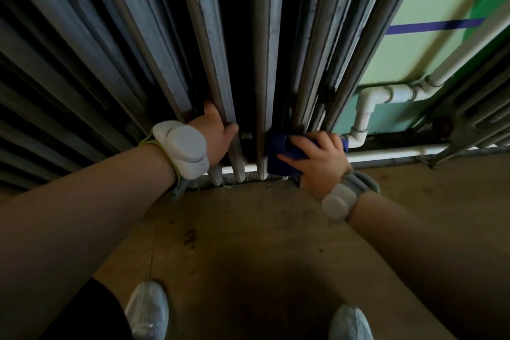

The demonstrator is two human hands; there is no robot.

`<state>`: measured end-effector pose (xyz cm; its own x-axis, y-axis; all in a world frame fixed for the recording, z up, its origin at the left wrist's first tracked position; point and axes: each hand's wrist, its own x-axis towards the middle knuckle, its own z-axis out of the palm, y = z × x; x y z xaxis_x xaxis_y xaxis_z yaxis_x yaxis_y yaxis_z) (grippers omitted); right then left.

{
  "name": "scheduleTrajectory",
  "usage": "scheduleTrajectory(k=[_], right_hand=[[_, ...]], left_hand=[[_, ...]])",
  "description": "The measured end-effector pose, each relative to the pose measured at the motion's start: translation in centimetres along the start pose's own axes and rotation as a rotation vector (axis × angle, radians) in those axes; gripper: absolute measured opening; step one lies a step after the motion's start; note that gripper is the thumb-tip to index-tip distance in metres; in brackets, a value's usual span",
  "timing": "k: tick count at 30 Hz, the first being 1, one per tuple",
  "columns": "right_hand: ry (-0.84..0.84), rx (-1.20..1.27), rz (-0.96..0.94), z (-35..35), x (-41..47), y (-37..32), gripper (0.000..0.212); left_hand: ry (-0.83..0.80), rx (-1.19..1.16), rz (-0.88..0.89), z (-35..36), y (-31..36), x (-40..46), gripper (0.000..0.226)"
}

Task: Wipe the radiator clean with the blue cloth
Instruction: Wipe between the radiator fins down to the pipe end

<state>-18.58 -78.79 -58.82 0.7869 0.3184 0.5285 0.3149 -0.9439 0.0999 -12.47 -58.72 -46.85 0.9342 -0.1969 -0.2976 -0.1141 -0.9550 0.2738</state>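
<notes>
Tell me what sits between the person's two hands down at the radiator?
In the head view, one grey radiator column stands between the left hand and the right hand holding the blue cloth.

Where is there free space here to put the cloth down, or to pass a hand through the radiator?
Bare floor lies between the forearms, from radiator foot to shoes. A dark gap opens beside the left hand. Crowded: the right hand presses the blue cloth near white pipes.

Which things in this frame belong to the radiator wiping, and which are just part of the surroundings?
Part of the job:
radiator
blue cloth, gripped by the right hand low against the fins
left hand, gripping a fin

Just there:
white pipe
green wall
wooden floor
wrist devices
shoes
</notes>
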Motion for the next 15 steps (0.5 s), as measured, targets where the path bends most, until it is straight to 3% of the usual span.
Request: scheduleTrajectory(k=[3,5,7,10,12,15], right_hand=[[0.145,-0.003,0.038,-0.4,0.4,0.0,0.034],[0.072,-0.061,-0.008,0.9,-0.9,0.1,0.024],[-0.165,-0.110,-0.063,2.7,-2.7,-0.1,0.014],[-0.641,-0.096,-0.054,4.4,-3.2,-1.1,0.022],[-0.798,-0.090,-0.082,5.7,-3.4,-1.5,0.020],[-0.942,-0.095,-0.059,6.3,-3.0,-1.2,0.033]], left_hand=[[-0.028,-0.064,-0.030,0.4,-0.3,0.4,0.063],[-0.047,-0.080,-0.044,0.5,-0.2,0.7,0.060],[-0.049,-0.069,-0.048,0.4,-0.2,0.8,0.061],[-0.048,-0.068,-0.053,0.4,-0.4,0.6,0.060],[-0.044,-0.080,-0.041,0.3,-0.5,0.5,0.058],[-0.013,-0.132,0.016,-0.5,-0.8,0.3,0.055]])
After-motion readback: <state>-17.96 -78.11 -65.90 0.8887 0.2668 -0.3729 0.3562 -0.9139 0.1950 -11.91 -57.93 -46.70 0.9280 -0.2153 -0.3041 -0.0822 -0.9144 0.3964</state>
